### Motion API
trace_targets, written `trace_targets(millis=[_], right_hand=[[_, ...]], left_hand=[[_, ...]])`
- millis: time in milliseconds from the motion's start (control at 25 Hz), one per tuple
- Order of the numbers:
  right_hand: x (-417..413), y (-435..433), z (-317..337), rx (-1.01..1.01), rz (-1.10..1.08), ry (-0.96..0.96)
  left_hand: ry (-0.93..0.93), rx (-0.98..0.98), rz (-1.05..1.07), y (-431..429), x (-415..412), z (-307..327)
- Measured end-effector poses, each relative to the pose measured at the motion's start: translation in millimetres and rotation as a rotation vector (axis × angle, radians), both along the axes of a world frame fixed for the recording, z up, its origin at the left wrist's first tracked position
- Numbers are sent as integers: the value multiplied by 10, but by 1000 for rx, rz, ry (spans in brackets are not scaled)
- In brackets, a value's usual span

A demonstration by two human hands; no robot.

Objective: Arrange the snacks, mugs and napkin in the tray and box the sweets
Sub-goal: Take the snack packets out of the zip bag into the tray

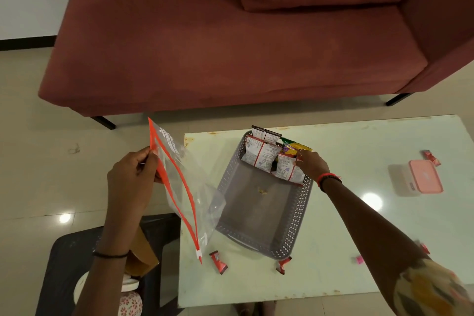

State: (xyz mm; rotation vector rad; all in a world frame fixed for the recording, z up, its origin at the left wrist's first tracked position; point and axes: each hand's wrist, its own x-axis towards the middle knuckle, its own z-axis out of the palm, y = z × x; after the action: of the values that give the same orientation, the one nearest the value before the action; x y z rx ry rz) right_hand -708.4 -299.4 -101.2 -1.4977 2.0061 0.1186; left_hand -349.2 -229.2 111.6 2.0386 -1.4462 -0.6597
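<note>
A grey perforated tray (295, 228) sits on the pale table (359, 226). Several snack packets (266, 155) stand upright along the tray's far wall. My right hand (311, 164) reaches into that far end, its fingers pinching a white and red packet (288, 170). My left hand (130, 178) holds up a clear zip bag (184, 187) with an orange seal, left of the table, gripping its upper edge. Red wrapped sweets lie in front of the tray (218, 261) (283, 264) and at the far right (432, 157). A pink-lidded box (424, 179) stands shut on the right.
A maroon sofa (230, 46) stands beyond the table. A black stool (71, 264) at lower left carries a brown cardboard piece (143, 251). A small pink sweet (359, 260) lies by my right forearm. Crumbs dot the tray floor.
</note>
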Motion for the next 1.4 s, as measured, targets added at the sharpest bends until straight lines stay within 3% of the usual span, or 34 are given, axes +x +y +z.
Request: trace_targets(millis=[160,360,720,1120,1240,1320,1400], right_hand=[[27,54,-20,-91,67,165],[23,85,-77,-45,10,133],[-4,113,-67,-244,-40,125],[-34,105,-81,-246,-37,115],[25,129,-7,-330,-50,140],[179,162,78,-399,-70,36],[422,202,196,-358,-151,-267]], left_hand=[[9,7,14,-8,4,-25],[2,14,8,14,7,-42],[-11,-12,-8,83,11,-54],[24,-35,-14,131,-15,-76],[29,-24,-11,142,-24,-69],[77,-8,-17,139,-70,-31],[152,7,-12,144,-132,36]])
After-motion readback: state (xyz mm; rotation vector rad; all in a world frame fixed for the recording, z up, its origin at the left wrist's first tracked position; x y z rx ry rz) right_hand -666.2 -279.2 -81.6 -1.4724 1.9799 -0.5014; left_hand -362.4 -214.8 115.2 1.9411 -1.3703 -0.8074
